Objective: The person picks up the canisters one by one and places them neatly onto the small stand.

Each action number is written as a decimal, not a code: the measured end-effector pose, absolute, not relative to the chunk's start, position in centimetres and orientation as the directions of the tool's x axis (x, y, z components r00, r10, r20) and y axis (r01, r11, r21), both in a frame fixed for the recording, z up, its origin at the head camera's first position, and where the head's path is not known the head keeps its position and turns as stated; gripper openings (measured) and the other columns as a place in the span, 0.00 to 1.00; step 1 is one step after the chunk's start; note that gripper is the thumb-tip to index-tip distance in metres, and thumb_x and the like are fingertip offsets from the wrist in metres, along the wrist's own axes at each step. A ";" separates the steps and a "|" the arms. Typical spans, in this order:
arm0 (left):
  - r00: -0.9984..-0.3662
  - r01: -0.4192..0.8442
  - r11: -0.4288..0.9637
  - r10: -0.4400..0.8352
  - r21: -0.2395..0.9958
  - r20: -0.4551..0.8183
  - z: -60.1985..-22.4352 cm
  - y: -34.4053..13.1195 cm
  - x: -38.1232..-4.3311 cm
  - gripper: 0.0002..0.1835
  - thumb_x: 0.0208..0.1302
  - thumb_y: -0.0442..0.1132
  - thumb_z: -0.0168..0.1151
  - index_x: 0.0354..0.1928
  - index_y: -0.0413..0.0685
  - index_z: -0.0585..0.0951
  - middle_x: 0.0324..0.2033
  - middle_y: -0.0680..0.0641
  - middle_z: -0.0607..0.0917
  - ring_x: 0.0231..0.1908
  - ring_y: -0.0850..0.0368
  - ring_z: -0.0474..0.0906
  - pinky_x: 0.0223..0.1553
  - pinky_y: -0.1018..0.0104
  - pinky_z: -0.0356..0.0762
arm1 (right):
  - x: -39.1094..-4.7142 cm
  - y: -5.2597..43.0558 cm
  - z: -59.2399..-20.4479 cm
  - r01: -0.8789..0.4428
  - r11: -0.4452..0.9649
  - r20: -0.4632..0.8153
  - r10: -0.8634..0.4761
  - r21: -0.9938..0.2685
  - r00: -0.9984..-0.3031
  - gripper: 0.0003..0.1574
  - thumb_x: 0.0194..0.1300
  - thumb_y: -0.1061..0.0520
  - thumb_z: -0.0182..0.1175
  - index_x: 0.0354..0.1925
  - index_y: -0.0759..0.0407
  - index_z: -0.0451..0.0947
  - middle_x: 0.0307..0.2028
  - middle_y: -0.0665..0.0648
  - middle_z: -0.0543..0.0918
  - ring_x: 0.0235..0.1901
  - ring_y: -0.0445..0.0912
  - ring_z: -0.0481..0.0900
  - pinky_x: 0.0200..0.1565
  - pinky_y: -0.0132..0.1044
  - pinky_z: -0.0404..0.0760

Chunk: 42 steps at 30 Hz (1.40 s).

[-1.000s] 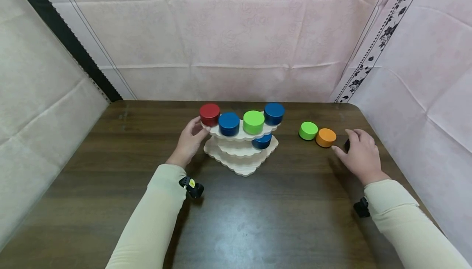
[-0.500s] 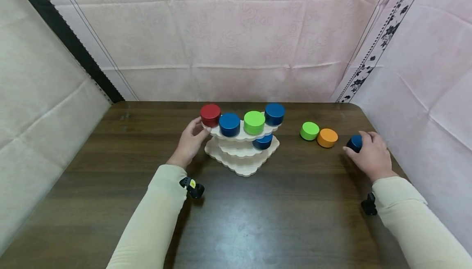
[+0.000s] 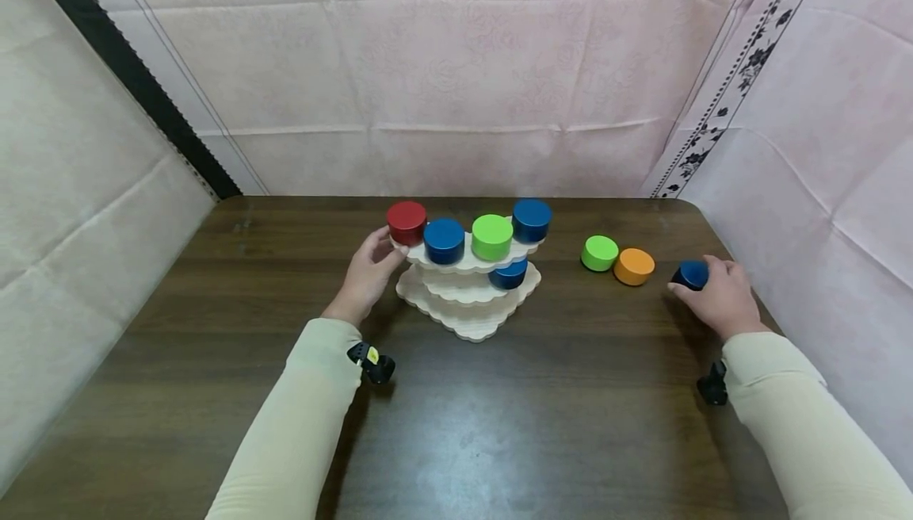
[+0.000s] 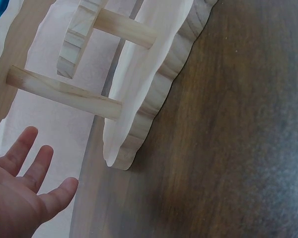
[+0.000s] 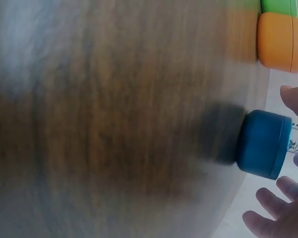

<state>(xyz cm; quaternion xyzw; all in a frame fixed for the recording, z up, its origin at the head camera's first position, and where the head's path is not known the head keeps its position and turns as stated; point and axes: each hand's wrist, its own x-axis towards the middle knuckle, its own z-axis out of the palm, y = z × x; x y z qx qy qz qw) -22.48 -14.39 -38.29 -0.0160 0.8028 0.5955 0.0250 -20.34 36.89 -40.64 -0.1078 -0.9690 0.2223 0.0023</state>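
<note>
My left hand (image 3: 367, 273) grips a corner of the top tier of a pale wooden tiered stand (image 3: 471, 310), beside a red round tin (image 3: 406, 223). Three of its fingers spread loosely in the left wrist view; thumb and index are out of that frame. The top tier also bears a blue tin (image 3: 444, 241), a lime-green tin (image 3: 492, 238) and another blue tin (image 3: 531, 221). Over at the right, my right hand (image 3: 723, 298) surrounds a blue lidded tin (image 5: 264, 144) on the table. In the right wrist view its fingers are spread, with a gap between thumb and tin.
A lower blue tin (image 3: 509, 274) sits under the top tier. Between the stand and my right hand, a green tin (image 3: 599, 253) and an orange tin (image 3: 634, 266) stand side by side on the wooden table (image 3: 456, 425). Cloth-covered walls (image 3: 456, 92) enclose the back and sides.
My right hand has moved right with the blue tin, away from the orange one, and its fingers have loosened around it. The left hand and the stand stay put.
</note>
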 end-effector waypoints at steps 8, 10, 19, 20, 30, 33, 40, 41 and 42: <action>-0.999 -0.046 0.282 0.013 0.958 -0.051 -38.5 -14.4 -22.5 0.33 0.70 0.49 0.55 0.73 0.53 0.59 0.68 0.41 0.66 0.67 0.45 0.61 0.66 0.42 0.59 | -20.8 37.8 -41.0 0.242 0.852 -0.106 0.218 -0.463 -0.970 0.62 0.64 0.33 0.54 0.71 0.76 0.41 0.62 0.86 0.48 0.58 0.77 0.54 0.54 0.74 0.63; -0.999 -0.046 0.281 0.013 0.959 -0.052 -38.5 -14.4 -22.6 0.33 0.70 0.49 0.55 0.73 0.53 0.58 0.68 0.41 0.66 0.68 0.45 0.61 0.66 0.42 0.59 | -20.9 37.8 -41.0 0.254 0.848 -0.118 0.225 -0.465 -0.967 0.62 0.64 0.33 0.54 0.71 0.76 0.40 0.61 0.87 0.49 0.58 0.77 0.54 0.54 0.73 0.63; -0.998 -0.051 0.289 0.015 0.956 -0.057 -38.5 -14.5 -22.6 0.33 0.70 0.51 0.55 0.73 0.55 0.58 0.68 0.42 0.67 0.67 0.45 0.62 0.65 0.41 0.60 | -21.1 37.8 -41.3 0.283 0.839 -0.139 0.247 -0.465 -0.959 0.60 0.65 0.38 0.56 0.70 0.77 0.39 0.60 0.88 0.48 0.57 0.79 0.55 0.55 0.72 0.64; -0.998 -0.053 0.289 0.014 0.956 -0.059 -38.4 -14.5 -22.6 0.33 0.70 0.51 0.55 0.73 0.55 0.58 0.68 0.43 0.67 0.67 0.45 0.62 0.65 0.41 0.60 | -21.1 37.9 -41.3 0.284 0.839 -0.139 0.247 -0.464 -0.959 0.59 0.66 0.39 0.56 0.70 0.77 0.39 0.61 0.88 0.48 0.57 0.78 0.55 0.55 0.72 0.63; -0.998 -0.046 0.274 0.026 0.961 -0.056 -38.6 -14.5 -22.7 0.34 0.70 0.51 0.55 0.74 0.55 0.58 0.69 0.42 0.65 0.68 0.45 0.60 0.66 0.41 0.58 | -21.0 37.9 -41.6 0.288 0.822 -0.131 0.257 -0.491 -0.958 0.54 0.68 0.44 0.55 0.70 0.77 0.40 0.61 0.87 0.51 0.58 0.78 0.55 0.56 0.72 0.63; -0.998 -0.052 0.275 0.024 0.960 -0.061 -38.6 -14.5 -22.7 0.34 0.70 0.51 0.55 0.74 0.56 0.58 0.69 0.42 0.65 0.68 0.45 0.60 0.67 0.42 0.58 | -20.9 37.9 -41.6 0.286 0.815 -0.117 0.264 -0.504 -0.957 0.54 0.66 0.44 0.56 0.70 0.77 0.42 0.60 0.87 0.52 0.58 0.77 0.56 0.56 0.72 0.63; -0.998 -0.045 0.283 0.020 0.958 -0.053 -38.4 -14.5 -22.6 0.33 0.70 0.50 0.55 0.73 0.54 0.58 0.68 0.41 0.66 0.68 0.45 0.61 0.66 0.42 0.59 | -20.8 37.6 -41.5 0.256 0.812 -0.069 0.259 -0.524 -0.963 0.53 0.65 0.46 0.59 0.69 0.77 0.45 0.60 0.85 0.53 0.58 0.76 0.55 0.55 0.72 0.64; -0.998 -0.043 0.282 0.020 0.958 -0.051 -38.4 -14.5 -22.6 0.33 0.70 0.49 0.55 0.73 0.54 0.59 0.68 0.41 0.66 0.68 0.45 0.61 0.66 0.42 0.59 | -20.9 37.6 -41.5 0.254 0.812 -0.066 0.259 -0.526 -0.964 0.53 0.65 0.46 0.59 0.69 0.77 0.45 0.60 0.85 0.53 0.58 0.76 0.55 0.55 0.72 0.64; -0.999 -0.042 0.282 0.021 0.959 -0.050 -38.4 -14.5 -22.6 0.33 0.70 0.49 0.55 0.73 0.54 0.59 0.68 0.41 0.66 0.68 0.45 0.61 0.66 0.42 0.59 | -20.9 37.5 -41.4 0.252 0.811 -0.062 0.259 -0.528 -0.964 0.52 0.65 0.46 0.59 0.69 0.77 0.45 0.60 0.85 0.53 0.58 0.76 0.55 0.54 0.73 0.64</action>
